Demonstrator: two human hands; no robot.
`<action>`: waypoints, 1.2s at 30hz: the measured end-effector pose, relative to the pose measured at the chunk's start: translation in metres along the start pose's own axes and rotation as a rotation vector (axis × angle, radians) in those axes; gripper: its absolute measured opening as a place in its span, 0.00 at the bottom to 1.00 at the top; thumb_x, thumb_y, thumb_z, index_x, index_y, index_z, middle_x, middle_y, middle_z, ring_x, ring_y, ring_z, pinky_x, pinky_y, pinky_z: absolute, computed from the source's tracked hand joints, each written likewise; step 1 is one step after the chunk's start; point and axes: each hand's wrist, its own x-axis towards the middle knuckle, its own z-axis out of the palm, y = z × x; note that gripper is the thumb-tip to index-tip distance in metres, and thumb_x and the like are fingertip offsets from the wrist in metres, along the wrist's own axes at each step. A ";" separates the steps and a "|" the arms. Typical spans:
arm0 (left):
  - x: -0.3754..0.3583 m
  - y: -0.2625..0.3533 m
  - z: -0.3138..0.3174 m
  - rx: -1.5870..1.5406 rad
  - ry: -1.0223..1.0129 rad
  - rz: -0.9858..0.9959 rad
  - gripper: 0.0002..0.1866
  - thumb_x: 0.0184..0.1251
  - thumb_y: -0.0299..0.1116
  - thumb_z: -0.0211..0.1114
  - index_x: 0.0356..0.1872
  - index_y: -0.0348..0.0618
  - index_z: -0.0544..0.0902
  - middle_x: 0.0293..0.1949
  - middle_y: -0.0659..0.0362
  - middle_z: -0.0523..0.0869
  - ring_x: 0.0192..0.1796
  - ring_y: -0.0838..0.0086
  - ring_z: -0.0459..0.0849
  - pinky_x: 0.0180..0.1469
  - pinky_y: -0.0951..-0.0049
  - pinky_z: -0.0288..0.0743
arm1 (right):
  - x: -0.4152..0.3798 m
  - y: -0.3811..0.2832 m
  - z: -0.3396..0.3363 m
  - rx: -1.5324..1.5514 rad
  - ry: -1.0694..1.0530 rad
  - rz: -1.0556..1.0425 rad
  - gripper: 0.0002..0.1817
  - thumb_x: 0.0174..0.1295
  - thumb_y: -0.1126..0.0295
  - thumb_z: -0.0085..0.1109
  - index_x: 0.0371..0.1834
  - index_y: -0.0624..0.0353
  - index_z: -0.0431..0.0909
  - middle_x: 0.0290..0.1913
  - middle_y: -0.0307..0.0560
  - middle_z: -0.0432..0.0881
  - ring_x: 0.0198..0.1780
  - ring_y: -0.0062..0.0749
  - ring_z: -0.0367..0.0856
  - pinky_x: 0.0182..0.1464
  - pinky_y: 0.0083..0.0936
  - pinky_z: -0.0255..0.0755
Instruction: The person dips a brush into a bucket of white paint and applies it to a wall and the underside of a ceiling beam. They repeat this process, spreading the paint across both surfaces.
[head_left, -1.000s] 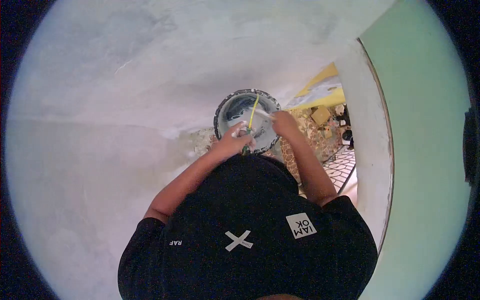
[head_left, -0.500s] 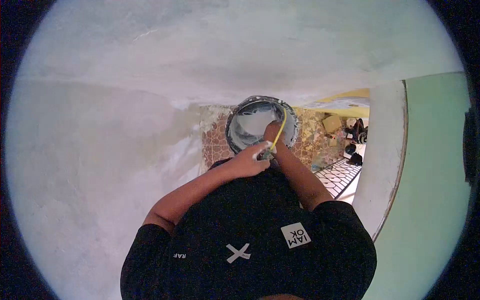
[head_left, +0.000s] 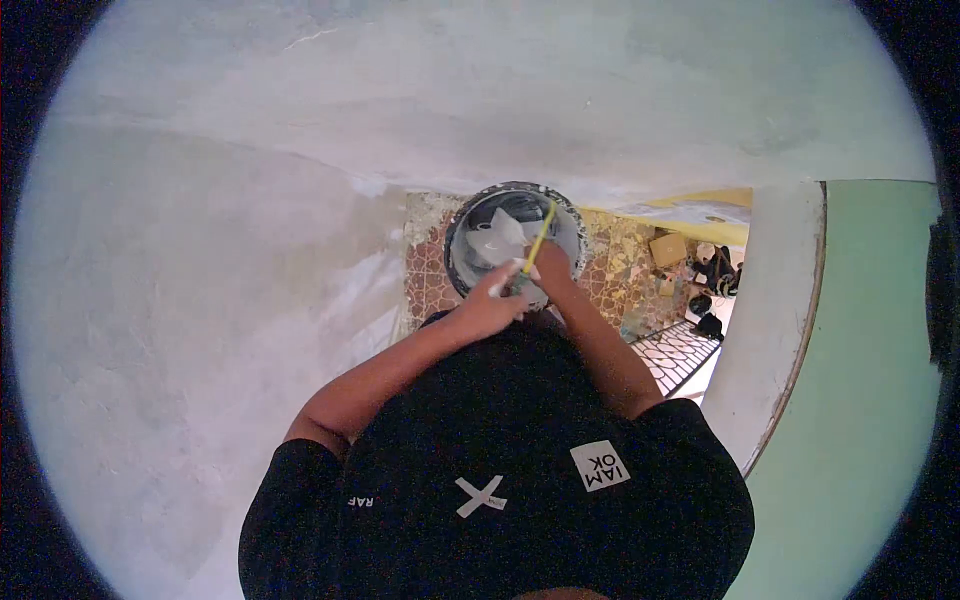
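Note:
A black bucket [head_left: 452, 250] with a white-smeared rim stands below me on the tiled floor. Inside it is white paste [head_left: 500, 236], resembling wall putty, partly peaked in the middle. My left hand [head_left: 490, 302], closed at the bucket's near edge, grips a yellow-edged scraper [head_left: 541, 236] seen almost edge-on, its thin length slanting up over the bucket. White smears mark the fingers of this hand. My right hand [head_left: 551, 264] reaches into the bucket on the right, behind the scraper. Its fingers look closed, but what they hold is hidden.
Pale plastered wall [head_left: 220, 270] rises close in front and at the left. On the right are a white door-frame edge [head_left: 775, 320] and a green wall [head_left: 870, 330]. Beyond lie a box [head_left: 668, 249], dark items [head_left: 715, 270] and a patterned grille [head_left: 675, 355] on the stained tiles [head_left: 610, 275].
Both hands have shifted slightly left, and the scraper has moved left with my left hand. The white paste in the bucket now shows a pointed shape. The view has tilted a little.

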 end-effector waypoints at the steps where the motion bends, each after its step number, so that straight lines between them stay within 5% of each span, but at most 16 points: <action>1: 0.003 -0.007 -0.003 0.007 0.092 -0.016 0.28 0.65 0.26 0.60 0.68 0.41 0.69 0.38 0.59 0.83 0.32 0.77 0.81 0.38 0.73 0.78 | -0.003 0.028 0.019 0.039 0.114 -0.038 0.13 0.62 0.66 0.53 0.36 0.64 0.83 0.40 0.57 0.86 0.43 0.49 0.86 0.42 0.46 0.77; 3: 0.004 -0.007 -0.013 0.016 0.172 -0.017 0.28 0.66 0.27 0.60 0.69 0.41 0.69 0.40 0.58 0.84 0.33 0.77 0.81 0.39 0.73 0.78 | -0.017 0.071 0.024 0.071 0.244 -0.069 0.13 0.63 0.65 0.54 0.39 0.64 0.84 0.38 0.53 0.87 0.40 0.45 0.86 0.41 0.43 0.77; 5: 0.005 0.003 -0.025 0.059 0.186 -0.020 0.22 0.68 0.30 0.58 0.63 0.39 0.75 0.43 0.55 0.84 0.33 0.76 0.82 0.40 0.71 0.78 | -0.036 0.098 0.007 0.789 -0.043 0.228 0.14 0.65 0.65 0.55 0.44 0.61 0.85 0.36 0.42 0.86 0.35 0.30 0.82 0.39 0.32 0.75; 7: 0.009 -0.009 -0.022 -0.063 0.222 0.028 0.18 0.67 0.29 0.57 0.58 0.39 0.77 0.36 0.59 0.82 0.32 0.77 0.80 0.37 0.73 0.77 | -0.069 0.108 -0.010 1.112 -0.026 0.290 0.12 0.68 0.64 0.57 0.46 0.57 0.85 0.35 0.35 0.83 0.35 0.21 0.76 0.39 0.23 0.72; 9: 0.023 -0.029 -0.019 -0.109 0.319 0.097 0.15 0.67 0.29 0.55 0.52 0.39 0.80 0.29 0.62 0.81 0.30 0.78 0.78 0.34 0.74 0.75 | -0.093 0.146 -0.008 1.014 -0.092 0.267 0.12 0.68 0.64 0.58 0.48 0.56 0.83 0.37 0.34 0.83 0.35 0.19 0.76 0.37 0.22 0.72; 11: 0.023 -0.013 -0.009 -0.089 0.368 0.143 0.15 0.67 0.29 0.54 0.52 0.39 0.79 0.29 0.61 0.81 0.29 0.78 0.78 0.34 0.74 0.74 | -0.121 0.135 -0.051 1.257 -0.052 0.333 0.10 0.69 0.66 0.56 0.50 0.56 0.79 0.34 0.33 0.80 0.32 0.20 0.76 0.32 0.21 0.72; 13: 0.021 -0.005 0.000 -0.256 0.297 0.135 0.16 0.66 0.28 0.53 0.53 0.40 0.79 0.29 0.60 0.81 0.28 0.77 0.78 0.33 0.74 0.74 | -0.147 0.125 -0.092 1.666 -0.118 0.157 0.13 0.68 0.65 0.60 0.51 0.60 0.77 0.32 0.35 0.78 0.29 0.18 0.74 0.28 0.15 0.68; 16: 0.029 -0.012 -0.002 -0.364 0.230 0.127 0.17 0.64 0.27 0.50 0.53 0.39 0.78 0.28 0.57 0.81 0.27 0.74 0.79 0.32 0.72 0.76 | -0.173 0.084 -0.167 1.747 0.037 -0.068 0.15 0.68 0.65 0.60 0.51 0.64 0.76 0.31 0.36 0.77 0.28 0.17 0.73 0.27 0.13 0.66; 18: 0.029 -0.005 -0.004 -0.372 0.176 0.156 0.17 0.64 0.26 0.50 0.53 0.38 0.78 0.28 0.56 0.81 0.26 0.74 0.79 0.31 0.71 0.76 | -0.180 0.071 -0.207 1.728 0.130 -0.177 0.14 0.69 0.66 0.59 0.49 0.66 0.75 0.31 0.37 0.77 0.27 0.17 0.71 0.27 0.12 0.64; 24: 0.052 -0.024 -0.006 -0.407 0.184 0.143 0.19 0.64 0.26 0.49 0.54 0.38 0.78 0.29 0.53 0.82 0.25 0.71 0.79 0.30 0.71 0.78 | -0.161 0.049 -0.282 1.415 0.737 -0.046 0.15 0.70 0.66 0.57 0.53 0.64 0.78 0.37 0.42 0.79 0.30 0.22 0.74 0.31 0.19 0.67; 26: 0.052 -0.026 -0.005 -0.446 0.183 0.170 0.19 0.63 0.27 0.49 0.54 0.38 0.77 0.28 0.53 0.82 0.24 0.71 0.79 0.30 0.71 0.77 | -0.146 0.029 -0.300 0.719 1.224 -0.159 0.13 0.71 0.69 0.56 0.54 0.65 0.79 0.31 0.38 0.76 0.29 0.19 0.69 0.30 0.19 0.64; 28: 0.046 -0.021 -0.007 -0.419 0.183 0.166 0.19 0.64 0.28 0.49 0.54 0.38 0.77 0.29 0.53 0.82 0.24 0.71 0.79 0.30 0.70 0.77 | -0.147 -0.022 -0.331 0.401 1.394 -0.213 0.13 0.69 0.72 0.56 0.53 0.66 0.80 0.31 0.42 0.73 0.31 0.25 0.70 0.33 0.23 0.65; 36: 0.041 -0.027 -0.008 -0.416 0.187 0.154 0.18 0.65 0.30 0.48 0.54 0.38 0.77 0.30 0.53 0.82 0.24 0.70 0.80 0.31 0.70 0.77 | -0.107 -0.072 -0.360 0.174 1.482 -0.130 0.21 0.63 0.75 0.55 0.61 0.59 0.77 0.38 0.57 0.73 0.37 0.51 0.77 0.39 0.41 0.72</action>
